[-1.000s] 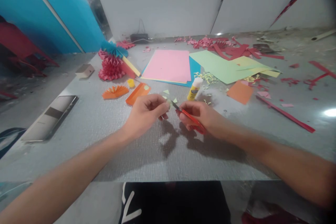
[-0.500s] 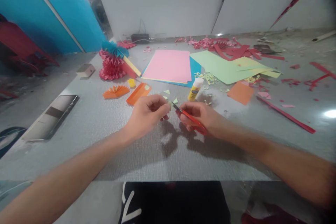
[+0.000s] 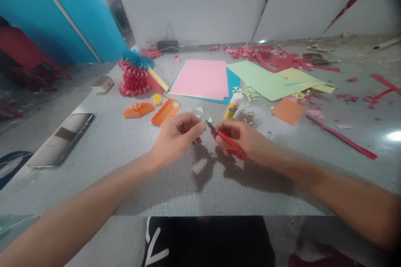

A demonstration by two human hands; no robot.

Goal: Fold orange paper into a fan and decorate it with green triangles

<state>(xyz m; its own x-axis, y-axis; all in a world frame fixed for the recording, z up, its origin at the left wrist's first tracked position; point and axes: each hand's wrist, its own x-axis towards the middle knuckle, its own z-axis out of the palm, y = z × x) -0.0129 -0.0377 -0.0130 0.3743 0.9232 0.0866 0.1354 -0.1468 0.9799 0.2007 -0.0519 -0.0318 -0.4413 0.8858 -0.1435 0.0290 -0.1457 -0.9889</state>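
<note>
My left hand (image 3: 175, 139) is closed in a pinch on a small light green paper piece (image 3: 204, 123), which is mostly hidden by the fingertips. Red-handled scissors (image 3: 231, 142) are gripped in my right hand (image 3: 250, 139), their dark blades pointing left at the paper. Both hands are held just above the grey table (image 3: 175, 192). Little green paper scraps (image 3: 199, 110) lie just beyond the fingers. Behind my right hand stands a yellow glue stick (image 3: 232, 108) with a white top. A folded orange paper strip (image 3: 166, 112) lies beyond my left hand.
Pink sheets (image 3: 200, 77) and green sheets (image 3: 261, 81) lie at the back. An orange square (image 3: 288, 111) and red strips (image 3: 343, 137) are on the right. Leftward are a pleated orange fan (image 3: 138, 109), a pink ruffled paper piece (image 3: 134, 83) and a phone (image 3: 62, 139).
The scissor blades and the fingers of both hands have shifted only slightly. My left hand still pinches the paper, and everything else on the table stays where it was.
</note>
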